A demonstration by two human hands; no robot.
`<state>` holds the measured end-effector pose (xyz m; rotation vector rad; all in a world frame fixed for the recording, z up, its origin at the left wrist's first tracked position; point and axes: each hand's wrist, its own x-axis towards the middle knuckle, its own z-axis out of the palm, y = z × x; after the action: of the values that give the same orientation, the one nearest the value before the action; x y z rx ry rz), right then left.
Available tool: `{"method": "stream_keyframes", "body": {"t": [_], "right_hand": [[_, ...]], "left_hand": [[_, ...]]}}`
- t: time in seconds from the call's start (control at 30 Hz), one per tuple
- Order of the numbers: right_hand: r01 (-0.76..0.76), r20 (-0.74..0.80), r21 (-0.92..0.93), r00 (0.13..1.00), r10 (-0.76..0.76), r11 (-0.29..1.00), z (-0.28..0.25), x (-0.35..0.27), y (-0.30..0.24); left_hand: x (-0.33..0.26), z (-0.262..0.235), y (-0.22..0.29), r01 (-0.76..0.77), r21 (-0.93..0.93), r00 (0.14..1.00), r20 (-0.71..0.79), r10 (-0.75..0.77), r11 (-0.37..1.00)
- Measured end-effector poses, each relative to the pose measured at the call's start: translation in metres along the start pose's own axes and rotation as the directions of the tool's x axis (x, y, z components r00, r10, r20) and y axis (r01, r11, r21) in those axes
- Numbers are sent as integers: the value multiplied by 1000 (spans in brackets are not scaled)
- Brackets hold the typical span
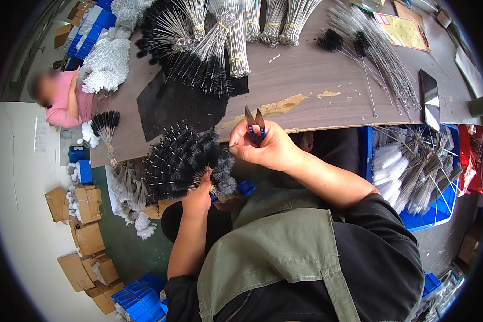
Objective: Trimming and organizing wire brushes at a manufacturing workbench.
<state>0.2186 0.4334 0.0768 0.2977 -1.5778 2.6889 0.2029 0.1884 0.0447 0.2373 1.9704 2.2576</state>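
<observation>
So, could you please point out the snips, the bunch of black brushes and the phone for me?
snips [255, 121]: head view, on the two metal blades above the right hand.
black brushes [185, 161]: head view, on the bristle heads of the bunch.
phone [430, 99]: head view, on its dark screen.

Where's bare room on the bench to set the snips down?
Bare brown tabletop lies between the tied wire bundles and the loose wire brushes, ahead of the right hand. Crowded: black mat and far left edge.

a black phone [430, 100] lies on the worktop [306, 75]; cardboard boxes [86, 236] and blue crates [145, 298] sit on the floor.
</observation>
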Motion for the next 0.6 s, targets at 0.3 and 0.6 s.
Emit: {"method": "stream_keyframes", "body": {"t": [0.3,0.6], "right_hand": [[-73,-49,118,996,79,990,16,-12,35],[4,-233,171,972,36,985,22,-2,38]], "left_hand": [[0,15,5,133,-37,991,-19,-134,990],[0,49,19,222,110,975,-7,-222,969]]}}
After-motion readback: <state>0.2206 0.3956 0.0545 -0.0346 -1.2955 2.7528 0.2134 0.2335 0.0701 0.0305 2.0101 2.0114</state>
